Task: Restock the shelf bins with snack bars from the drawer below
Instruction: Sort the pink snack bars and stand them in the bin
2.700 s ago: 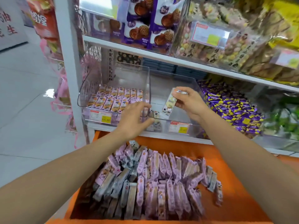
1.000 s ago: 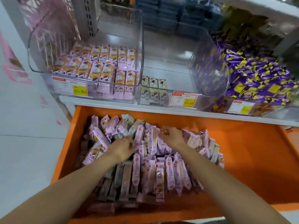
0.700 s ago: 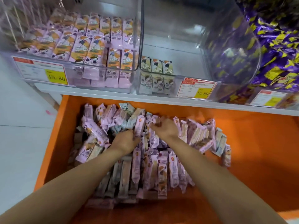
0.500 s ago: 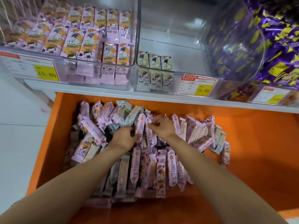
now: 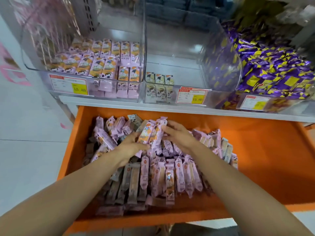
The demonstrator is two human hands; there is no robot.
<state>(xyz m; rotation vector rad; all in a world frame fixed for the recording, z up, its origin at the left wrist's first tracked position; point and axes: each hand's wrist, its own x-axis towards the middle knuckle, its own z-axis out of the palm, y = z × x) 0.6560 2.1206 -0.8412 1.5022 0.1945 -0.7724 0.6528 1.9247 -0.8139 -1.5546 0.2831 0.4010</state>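
A heap of pink-wrapped snack bars [image 5: 170,174] fills the open orange drawer [image 5: 259,155]. My left hand [image 5: 131,148] grips the lower end of two pink bars [image 5: 150,132], which are raised on a slant above the heap. My right hand [image 5: 179,136] holds their upper right side with thumb and fingers. On the shelf above, the left clear bin [image 5: 51,74] holds rows of the same pink bars. The middle clear bin [image 5: 187,68] has only three cream-wrapped bars [image 5: 159,79] at its front left.
A third clear bin [image 5: 221,68] on the right is piled with purple and yellow wrapped candies. Price labels [image 5: 191,97] sit on the bin fronts. The white shelf edge [image 5: 170,108] overhangs the drawer's back. Pale tiled floor lies to the left.
Both hands came down from the middle bin into the drawer, rummaged in the heap, and have now lifted two pink bars between them. The camera has pulled back a little.
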